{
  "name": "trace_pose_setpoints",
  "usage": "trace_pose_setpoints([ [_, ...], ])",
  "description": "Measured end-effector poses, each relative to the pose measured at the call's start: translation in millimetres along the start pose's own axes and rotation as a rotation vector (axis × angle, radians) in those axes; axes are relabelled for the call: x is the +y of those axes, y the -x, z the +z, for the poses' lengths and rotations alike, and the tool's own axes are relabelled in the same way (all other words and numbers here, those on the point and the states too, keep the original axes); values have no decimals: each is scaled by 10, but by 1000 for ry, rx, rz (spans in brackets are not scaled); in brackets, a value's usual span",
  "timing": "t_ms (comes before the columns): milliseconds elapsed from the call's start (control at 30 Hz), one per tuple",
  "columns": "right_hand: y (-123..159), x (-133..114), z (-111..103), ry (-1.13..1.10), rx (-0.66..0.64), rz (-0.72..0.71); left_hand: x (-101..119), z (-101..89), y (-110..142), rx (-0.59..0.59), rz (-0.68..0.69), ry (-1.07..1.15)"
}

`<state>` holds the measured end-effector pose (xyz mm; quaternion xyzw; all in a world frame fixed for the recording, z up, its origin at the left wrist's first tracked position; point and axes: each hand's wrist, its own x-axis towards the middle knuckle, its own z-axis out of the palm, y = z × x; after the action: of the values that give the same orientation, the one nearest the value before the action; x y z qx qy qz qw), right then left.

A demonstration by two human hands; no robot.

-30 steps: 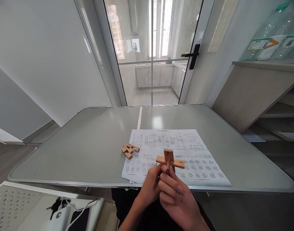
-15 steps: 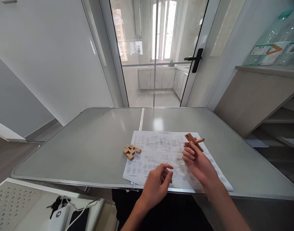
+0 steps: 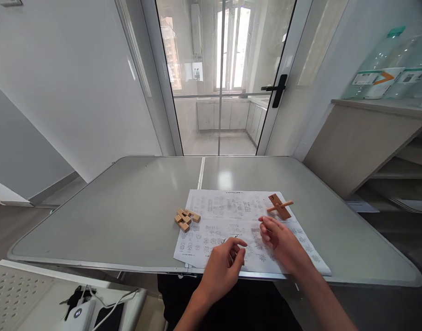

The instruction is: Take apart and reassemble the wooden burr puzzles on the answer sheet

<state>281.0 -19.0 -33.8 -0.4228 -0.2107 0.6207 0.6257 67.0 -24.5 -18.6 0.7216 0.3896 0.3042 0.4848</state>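
Note:
A printed sheet (image 3: 228,225) with rows of small diagrams lies at the table's front edge. On its far right corner rests a flat brown wooden piece (image 3: 274,199) with a thin wooden stick (image 3: 287,203) lying across it. Just nearer than these is my right hand (image 3: 278,236), empty, its fingers loosely curled and apart. My left hand (image 3: 228,257) hovers over the sheet's near edge, fingers bent, with a gap between thumb and forefinger and nothing in it. Several notched wooden puzzle blocks (image 3: 186,218) sit in a cluster on the sheet's left edge.
The grey table (image 3: 128,207) has a seam down its middle. At lower left a white perforated surface (image 3: 20,289) holds a white power bank (image 3: 80,315), a cable and keys. Large plastic bottles (image 3: 379,69) stand on a shelf at right. A glass door (image 3: 217,115) is behind the table.
My right hand has let go of the stick, which now lies across the flat wooden piece, and has drawn back toward me. My left hand stays almost where it was.

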Motion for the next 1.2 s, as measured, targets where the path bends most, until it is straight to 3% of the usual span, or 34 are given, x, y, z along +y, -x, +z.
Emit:
trace_pose_setpoints([
  [133, 239, 171, -68, 424, 41, -200, 4, -13, 13, -14, 3, -21],
  [200, 292, 190, -70, 570, 9, -256, -25, -76, 25, 41, 22, -85],
  [267, 315, 174, -42, 681, -52, -267, -85, -198, 32, 205, 74, -225],
  [367, 334, 131, 20, 781, -91, -259, -219, -473, 14, 550, 140, -496],
  [467, 357, 115, 60, 806, -93, -265, -356, -759, -50, 736, 8, -682],
  [567, 372, 130, 68, 813, -89, -273, -463, -956, -152, 712, -98, -756],
  [667, 367, 153, 60, 827, -70, -276, -535, -1045, -265, 613, -110, -794],
  [833, 358, 166, 47, 832, -65, -290, -592, -1072, -375, 545, -94, -784],
  [1200, 363, 159, 62, 824, -64, -280, -624, -1110, -348, 452, -37, -614],
])
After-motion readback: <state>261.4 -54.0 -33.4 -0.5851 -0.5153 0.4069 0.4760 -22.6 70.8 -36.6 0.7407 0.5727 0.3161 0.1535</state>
